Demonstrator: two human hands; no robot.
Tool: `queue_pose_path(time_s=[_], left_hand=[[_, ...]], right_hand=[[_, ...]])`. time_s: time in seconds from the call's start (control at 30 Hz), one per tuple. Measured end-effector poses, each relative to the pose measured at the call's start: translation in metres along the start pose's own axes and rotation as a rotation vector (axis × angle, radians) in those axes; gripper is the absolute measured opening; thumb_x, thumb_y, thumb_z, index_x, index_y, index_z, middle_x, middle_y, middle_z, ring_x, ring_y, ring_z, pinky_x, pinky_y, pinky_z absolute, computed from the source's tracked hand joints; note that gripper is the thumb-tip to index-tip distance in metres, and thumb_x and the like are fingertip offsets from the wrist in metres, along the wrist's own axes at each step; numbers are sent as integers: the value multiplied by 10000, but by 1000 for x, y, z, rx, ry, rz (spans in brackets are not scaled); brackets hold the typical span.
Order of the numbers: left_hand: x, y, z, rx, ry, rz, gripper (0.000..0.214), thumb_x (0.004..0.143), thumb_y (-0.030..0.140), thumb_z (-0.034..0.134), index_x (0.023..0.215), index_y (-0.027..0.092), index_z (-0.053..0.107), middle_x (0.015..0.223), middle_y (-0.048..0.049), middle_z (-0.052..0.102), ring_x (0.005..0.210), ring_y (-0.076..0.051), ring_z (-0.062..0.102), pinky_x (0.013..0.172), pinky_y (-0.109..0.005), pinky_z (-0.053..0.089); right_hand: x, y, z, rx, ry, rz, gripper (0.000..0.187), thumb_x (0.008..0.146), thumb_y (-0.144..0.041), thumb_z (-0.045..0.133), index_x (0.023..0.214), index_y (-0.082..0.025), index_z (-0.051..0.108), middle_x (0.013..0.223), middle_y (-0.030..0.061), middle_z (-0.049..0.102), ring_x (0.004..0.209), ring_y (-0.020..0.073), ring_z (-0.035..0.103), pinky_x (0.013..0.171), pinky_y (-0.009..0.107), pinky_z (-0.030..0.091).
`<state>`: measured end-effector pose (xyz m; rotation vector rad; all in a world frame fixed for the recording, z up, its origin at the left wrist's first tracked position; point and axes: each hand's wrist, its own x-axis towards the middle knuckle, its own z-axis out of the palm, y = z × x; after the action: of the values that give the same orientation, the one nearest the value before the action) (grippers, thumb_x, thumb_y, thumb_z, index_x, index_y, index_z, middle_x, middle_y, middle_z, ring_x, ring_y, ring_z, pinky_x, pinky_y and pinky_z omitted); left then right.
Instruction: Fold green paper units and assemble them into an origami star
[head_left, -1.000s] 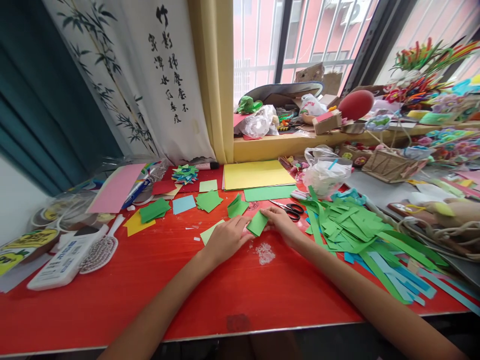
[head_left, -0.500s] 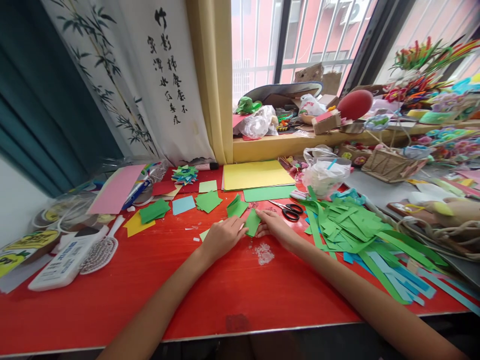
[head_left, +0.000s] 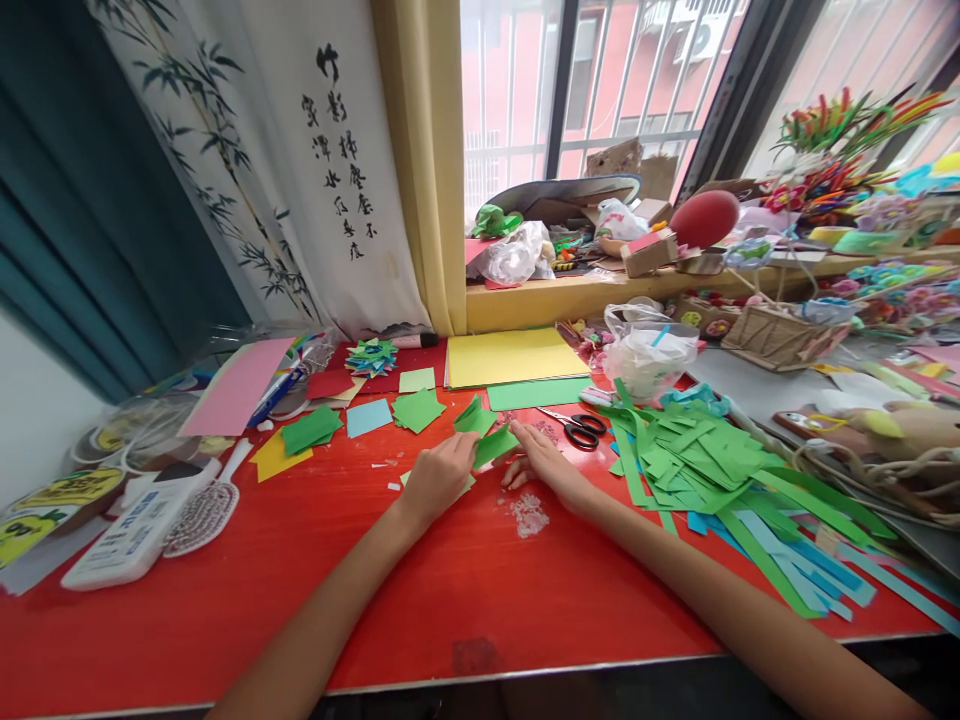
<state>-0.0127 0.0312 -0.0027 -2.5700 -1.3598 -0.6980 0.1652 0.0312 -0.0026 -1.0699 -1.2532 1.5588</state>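
Observation:
A small folded green paper piece [head_left: 494, 445] is held just above the red table [head_left: 450, 590] at its middle. My left hand [head_left: 439, 475] pinches its left edge, fingers curled. My right hand [head_left: 541, 461] grips its right edge with the fingertips. A pale green paper square [head_left: 466, 485] lies under my left hand. Another folded green piece [head_left: 474, 416] stands just behind, and black-handled scissors [head_left: 576, 428] lie right of my right hand.
A heap of green and blue paper strips [head_left: 712, 470] covers the table's right side. Yellow sheets [head_left: 510, 356], green squares [head_left: 417, 409], a blue square [head_left: 369, 417] and a pink sheet [head_left: 236, 385] lie behind. A hairbrush [head_left: 206, 505] and white box [head_left: 124, 535] sit left. The windowsill [head_left: 600, 285] is cluttered.
The green piece has been folded narrower and lifted slightly between both hands. The hands moved a little toward the back of the table.

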Motion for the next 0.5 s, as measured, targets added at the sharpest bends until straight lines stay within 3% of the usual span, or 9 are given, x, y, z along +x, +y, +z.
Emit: queue_pose_path(time_s=[0.27, 0.5], left_hand=[[17, 0, 1, 261, 51, -158, 216, 884, 232, 307, 835, 152, 501, 804, -84, 545, 768, -190, 541, 545, -249, 348], [22, 7, 10, 292, -19, -310, 209, 870, 330, 368, 984, 169, 437, 891, -70, 567, 754, -188, 576, 517, -248, 356]], right_hand=[[6, 12, 2, -156, -21, -103, 297, 839, -487, 365, 935, -207, 388, 672, -7, 616, 429, 95, 565, 393, 184, 449], [9, 16, 1, -207, -22, -105, 305, 842, -486, 348, 971, -211, 377, 651, -18, 589, 432, 93, 557, 391, 184, 438]])
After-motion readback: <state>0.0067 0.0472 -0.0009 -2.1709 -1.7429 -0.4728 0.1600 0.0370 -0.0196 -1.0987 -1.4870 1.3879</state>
